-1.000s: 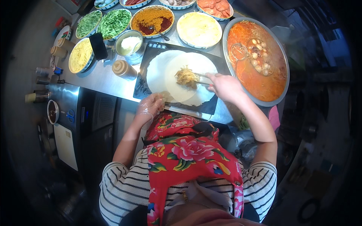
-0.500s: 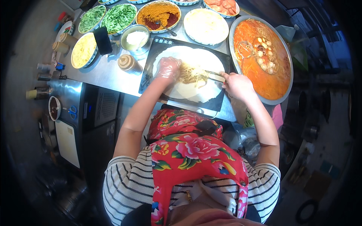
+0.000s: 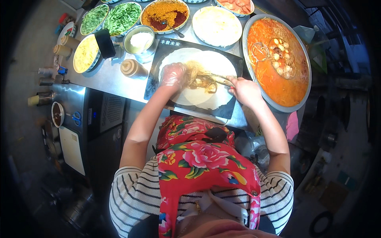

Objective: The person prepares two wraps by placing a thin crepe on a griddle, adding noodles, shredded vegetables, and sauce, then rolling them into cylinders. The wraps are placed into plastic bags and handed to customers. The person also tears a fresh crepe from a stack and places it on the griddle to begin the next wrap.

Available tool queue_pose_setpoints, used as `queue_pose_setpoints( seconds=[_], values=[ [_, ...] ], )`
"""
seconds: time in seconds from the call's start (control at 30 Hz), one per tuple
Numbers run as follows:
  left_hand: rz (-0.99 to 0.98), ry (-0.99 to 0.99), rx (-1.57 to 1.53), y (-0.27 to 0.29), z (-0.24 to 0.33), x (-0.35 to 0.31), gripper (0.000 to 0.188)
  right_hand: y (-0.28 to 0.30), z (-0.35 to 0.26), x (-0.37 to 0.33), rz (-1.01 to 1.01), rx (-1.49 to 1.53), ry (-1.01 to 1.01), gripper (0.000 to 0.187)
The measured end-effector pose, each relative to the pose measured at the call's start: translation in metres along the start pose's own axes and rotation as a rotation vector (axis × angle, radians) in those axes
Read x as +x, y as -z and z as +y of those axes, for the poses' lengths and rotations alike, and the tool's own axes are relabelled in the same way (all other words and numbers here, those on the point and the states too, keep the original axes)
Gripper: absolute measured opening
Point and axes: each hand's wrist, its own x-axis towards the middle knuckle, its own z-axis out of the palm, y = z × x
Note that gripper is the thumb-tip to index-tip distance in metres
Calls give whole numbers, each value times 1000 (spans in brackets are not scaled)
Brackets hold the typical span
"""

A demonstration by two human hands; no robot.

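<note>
Two overlapping round white wrappers [image 3: 198,101] lie flat on a black board [image 3: 152,85] in front of me. A heap of pale, noodle-like shreds [image 3: 194,71] with brown pieces rests on their middle. My left hand [image 3: 174,75], in a clear plastic glove, is closed at the heap's left side, its fingertips partly hidden in the shreds. From the right, my right hand [image 3: 246,90], bare, grips a slim two-armed tool that looks like tongs [image 3: 219,76]. The tool's tips reach into the heap.
Behind the board stand bowls of green shreds [image 3: 124,18], orange-brown crumbs [image 3: 155,14] and a pale filling [image 3: 217,27]. A large pan of red broth [image 3: 287,97] with a wire skimmer [image 3: 260,51] is at right. Left are a sauce bottle [image 3: 133,68], metal pot [image 3: 139,41] and phone [image 3: 104,43].
The shreds are bunched up higher beside my left hand, and brown pieces show more in the heap. My right hand has shifted slightly left and down with the tongs.
</note>
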Motion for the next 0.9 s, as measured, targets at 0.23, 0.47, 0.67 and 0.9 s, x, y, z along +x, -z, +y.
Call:
queue_pose_setpoints(
  seconds=[0.23, 0.47, 0.67, 0.9],
  values=[
    [92, -74, 25, 13, -2, -1, 12, 84, 54, 65, 128, -110, -65, 57],
    [-90, -271, 128, 0, 53, 14, 19, 120, 73, 175, 234, -274, -188, 46],
    [294, -57, -297, 4, 14, -7, 36, 110, 84, 158, 205, -252, -218, 38],
    [-66, 180, -120, 3, -5, 10, 34, 101, 73, 155, 191, -121, -100, 42]
  ],
)
